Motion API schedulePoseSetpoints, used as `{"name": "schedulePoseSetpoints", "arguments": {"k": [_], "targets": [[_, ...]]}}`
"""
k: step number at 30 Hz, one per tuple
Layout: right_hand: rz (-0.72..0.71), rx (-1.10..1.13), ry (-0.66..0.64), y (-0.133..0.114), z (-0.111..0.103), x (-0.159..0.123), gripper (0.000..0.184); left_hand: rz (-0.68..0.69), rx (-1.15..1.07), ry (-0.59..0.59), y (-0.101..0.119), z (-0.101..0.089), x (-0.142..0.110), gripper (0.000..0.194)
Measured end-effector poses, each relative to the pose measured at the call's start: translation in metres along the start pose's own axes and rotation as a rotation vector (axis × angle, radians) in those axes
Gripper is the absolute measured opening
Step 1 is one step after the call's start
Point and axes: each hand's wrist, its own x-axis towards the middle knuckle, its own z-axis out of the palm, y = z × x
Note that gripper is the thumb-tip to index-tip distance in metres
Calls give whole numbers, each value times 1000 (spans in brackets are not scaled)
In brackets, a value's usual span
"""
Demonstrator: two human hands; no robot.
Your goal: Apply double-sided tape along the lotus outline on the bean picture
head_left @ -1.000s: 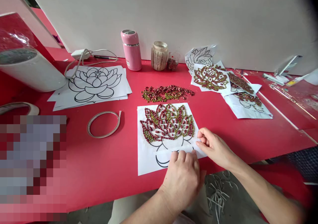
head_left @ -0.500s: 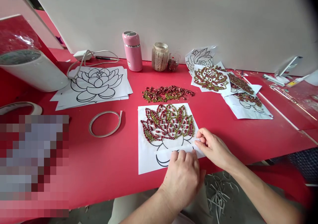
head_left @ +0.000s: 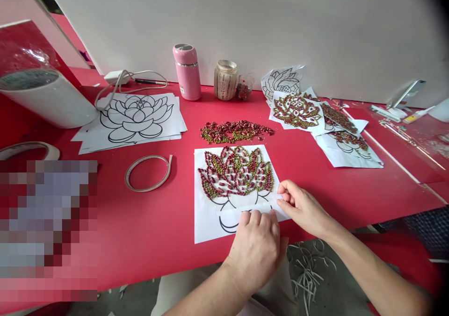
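A sheet of white paper with a black-line lotus drawing lies on the red table. Its upper petals carry dark red beans and green beans, while the lower petals are bare lines. A pale strip crosses the lower petals. My left hand rests closed over the lower right of the sheet, knuckles up, hiding whatever its fingers grip. At the sheet's right edge, my right hand has thumb and curled fingers drawn together by the strip's end; I cannot make out what is between them.
Loose beans lie in a pile behind the sheet. A tape roll, printed lotus sheets, a pink thermos and a glass jar stand around. Bean-covered pictures are at right. The table's front edge is close.
My right hand has shifted slightly right, away from the strip's end. My left hand stays closed at almost the same spot. The whole view has moved a little.
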Motion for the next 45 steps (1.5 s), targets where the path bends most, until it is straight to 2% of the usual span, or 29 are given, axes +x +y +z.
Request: {"name": "schedulePoseSetpoints", "arguments": {"k": [6, 13, 21, 29, 36, 45], "targets": [[-147, -38, 66, 4, -15, -1, 14, 1, 2, -11, 0, 0, 0, 43], [-452, -244, -24, 1, -23, 2, 14, -2, 9, -1, 0, 1, 0, 42], [-635, -477, -63, -5, -28, 14, 19, -7, 14, -6, 1, 0, 0, 41], [-701, -566, -52, -7, -29, 19, 23, 1, 7, -16, 0, 0, 1, 41], [-732, -568, -78, -6, -33, 21, 20, 2, 6, -14, 0, -1, 1, 41], [-765, -569, -71, -4, -32, 23, 26, 2, 6, -16, 0, 0, 1, 40]]}}
